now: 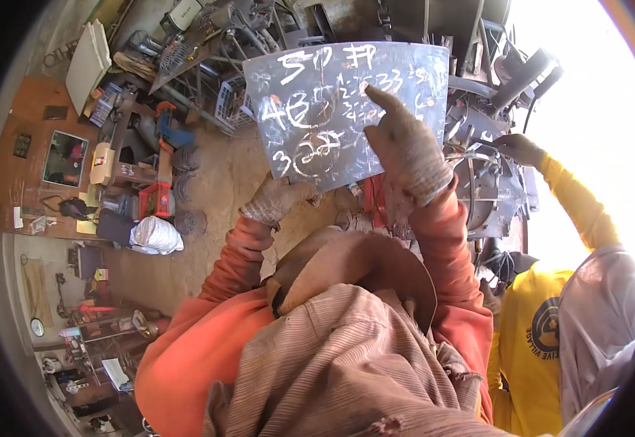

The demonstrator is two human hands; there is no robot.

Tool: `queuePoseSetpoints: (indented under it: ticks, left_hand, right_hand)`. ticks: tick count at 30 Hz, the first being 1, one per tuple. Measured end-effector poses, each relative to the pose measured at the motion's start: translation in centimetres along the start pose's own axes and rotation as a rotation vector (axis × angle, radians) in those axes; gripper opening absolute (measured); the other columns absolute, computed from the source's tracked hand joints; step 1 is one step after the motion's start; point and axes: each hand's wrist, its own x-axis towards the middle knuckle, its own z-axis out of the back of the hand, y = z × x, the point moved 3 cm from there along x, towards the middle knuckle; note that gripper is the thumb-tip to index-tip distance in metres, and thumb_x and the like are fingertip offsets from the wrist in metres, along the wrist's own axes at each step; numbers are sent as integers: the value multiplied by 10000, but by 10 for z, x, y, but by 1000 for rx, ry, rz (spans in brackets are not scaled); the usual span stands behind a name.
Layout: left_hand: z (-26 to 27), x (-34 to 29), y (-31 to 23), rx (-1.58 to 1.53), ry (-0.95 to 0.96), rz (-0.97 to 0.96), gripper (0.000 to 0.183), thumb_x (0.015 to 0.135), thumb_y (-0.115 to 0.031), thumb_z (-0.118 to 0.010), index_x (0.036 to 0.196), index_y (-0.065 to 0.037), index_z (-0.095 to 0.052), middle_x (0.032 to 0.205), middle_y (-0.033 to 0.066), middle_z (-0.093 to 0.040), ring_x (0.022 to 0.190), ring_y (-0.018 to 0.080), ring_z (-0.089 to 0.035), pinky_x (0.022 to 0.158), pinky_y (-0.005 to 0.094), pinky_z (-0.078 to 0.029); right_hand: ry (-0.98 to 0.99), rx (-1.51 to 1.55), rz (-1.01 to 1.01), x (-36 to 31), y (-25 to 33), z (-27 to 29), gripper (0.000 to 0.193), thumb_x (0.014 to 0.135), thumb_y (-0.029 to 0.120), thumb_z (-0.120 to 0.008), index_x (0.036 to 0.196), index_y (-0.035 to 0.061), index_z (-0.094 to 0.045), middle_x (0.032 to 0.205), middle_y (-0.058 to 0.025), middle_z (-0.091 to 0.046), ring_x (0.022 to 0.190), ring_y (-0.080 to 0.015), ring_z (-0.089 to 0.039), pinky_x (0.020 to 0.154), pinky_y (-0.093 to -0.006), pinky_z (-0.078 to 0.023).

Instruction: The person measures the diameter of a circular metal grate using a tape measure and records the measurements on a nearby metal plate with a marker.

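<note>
A dark grey, slightly curved sheet [335,149] with white chalk-like marks is held up in front of me. My gloved left hand [277,200] grips its lower left edge, the thumb lying toward the front. Over the sheet's right half is my gloved right hand [412,156], its index finger stretched out to the marks and the thumb apart from it. The other fingers look curled and are partly hidden; I can make out nothing held in them. Both gloves are pale and worn, below orange sleeves.
On the right, a person in yellow [539,313] reaches a gloved hand [521,149] toward round metal framework [481,189]. Metal parts and a white crate [233,105] lie beyond the sheet. A red crate [155,199] and a wooden bench [33,156] stand left of the bare floor.
</note>
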Motion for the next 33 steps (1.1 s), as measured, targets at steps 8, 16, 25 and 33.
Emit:
queuePoseSetpoints:
  ticks: [8, 16, 25, 33]
  left_hand:
    - [-4, -5, -15, 14, -6, -24, 369, 883, -108, -759, 1229, -8, -679, 1018, 91, -730, 873, 215, -695, 778, 367, -574]
    - [-3, -7, -13, 0, 10, -53, 385, 884, -70, -739, 1257, -13, -662, 1062, 85, -728, 888, 217, -700, 784, 376, -580]
    - [-7, -10, -19, 18, -35, 0, 377, 899, -65, -698, 1268, -11, -649, 1096, 86, -716, 952, 200, -691, 847, 365, -566]
    - [-3, 0, -6, 112, 45, -28, 475, 907, -159, -700, 1352, -8, -631, 1162, 83, -712, 938, 217, -697, 817, 385, -567]
  right_hand:
    - [-19, -117, 239, 34, 2, 1, 517, 920, 162, -617, 1436, 143, -606, 840, -176, -691, 792, -320, -694, 788, -433, -546]
    - [18, -67, 98, 14, -4, -10, 497, 948, 200, -596, 1444, 206, -573, 933, -235, -730, 921, -443, -714, 827, -524, -552]
    - [-9, -29, 43, -16, -13, -18, 535, 938, 158, -658, 1465, 147, -564, 811, -167, -693, 776, -329, -706, 738, -436, -545]
    - [285, -217, -62, -17, -26, -47, 820, 885, 114, -676, 1585, 192, -256, 833, -237, -725, 846, -484, -719, 708, -530, -553]
